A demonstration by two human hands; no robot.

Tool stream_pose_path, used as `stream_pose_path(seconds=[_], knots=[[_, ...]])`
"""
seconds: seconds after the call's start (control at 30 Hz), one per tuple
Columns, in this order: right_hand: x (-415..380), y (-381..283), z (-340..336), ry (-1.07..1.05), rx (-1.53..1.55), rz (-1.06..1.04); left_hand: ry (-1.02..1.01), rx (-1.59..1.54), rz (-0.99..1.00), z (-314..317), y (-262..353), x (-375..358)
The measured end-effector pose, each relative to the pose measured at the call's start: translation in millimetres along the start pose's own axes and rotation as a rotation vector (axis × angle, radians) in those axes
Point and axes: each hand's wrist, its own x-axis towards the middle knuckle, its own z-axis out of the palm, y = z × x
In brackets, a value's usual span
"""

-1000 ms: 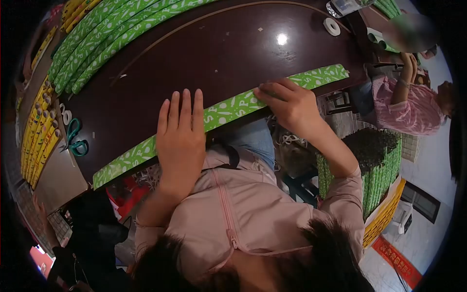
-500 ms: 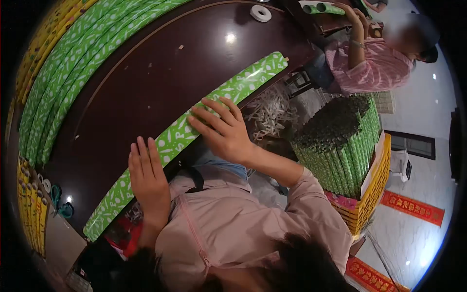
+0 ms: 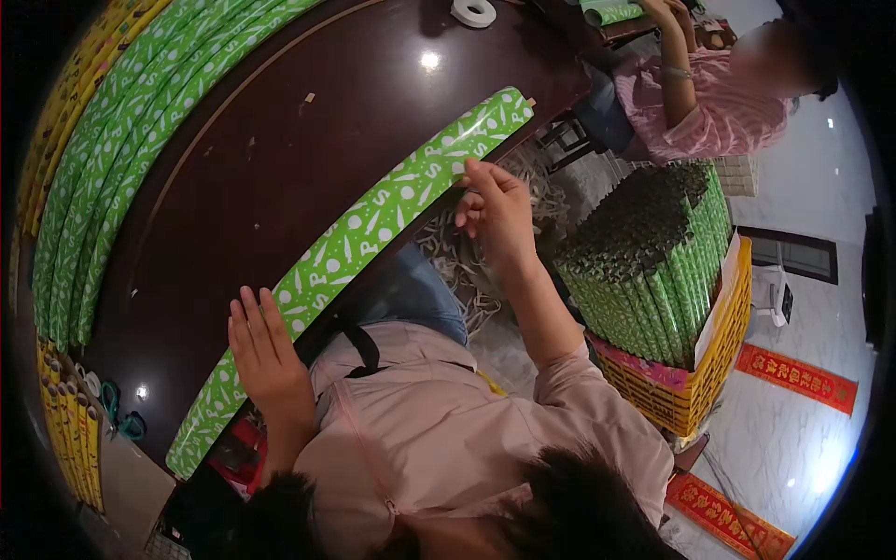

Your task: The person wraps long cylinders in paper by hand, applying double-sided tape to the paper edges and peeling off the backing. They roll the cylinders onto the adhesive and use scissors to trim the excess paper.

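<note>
A long green roll with white print [image 3: 373, 219] lies diagonally along the near edge of the dark table. My left hand [image 3: 271, 369] rests on its lower left part, fingers stretched out flat. At the roll's near side, right of its middle, my right hand [image 3: 499, 210] has thumb and forefinger together, the other fingers curled. The fingertips meet the roll's edge; anything pinched between them is too small to make out. A small tan piece [image 3: 532, 103] sticks out of the roll's upper right end.
Green rolls [image 3: 140, 140] and yellow ones line the table's far left side. A white tape ring [image 3: 473, 12] lies at the top, scissors [image 3: 126, 425] at lower left. On the right are a yellow basket [image 3: 695, 397] of upright green rolls and a co-worker in pink [image 3: 700, 112].
My right hand has lifted off the roll's top, moved right and closed into a pinch at its near edge. My left hand stays flat on the roll. The view has shifted slightly.
</note>
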Motion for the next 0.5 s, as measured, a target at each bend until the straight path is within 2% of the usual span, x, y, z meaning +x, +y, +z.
stream_pose_path(seconds=[0.2, 0.37, 0.5], knots=[[7, -2, 1, -0.037, -0.006, 0.027, 0.02, -0.025, -0.001, 1, 1, 1], [8, -12, 0, 0.088, -0.167, -0.034, 0.02, -0.048, -0.007, 2, 1, -1], [33, -12, -33, 0.188, -0.031, -0.162, 0.031, -0.034, -0.007, 3, 0, 0]])
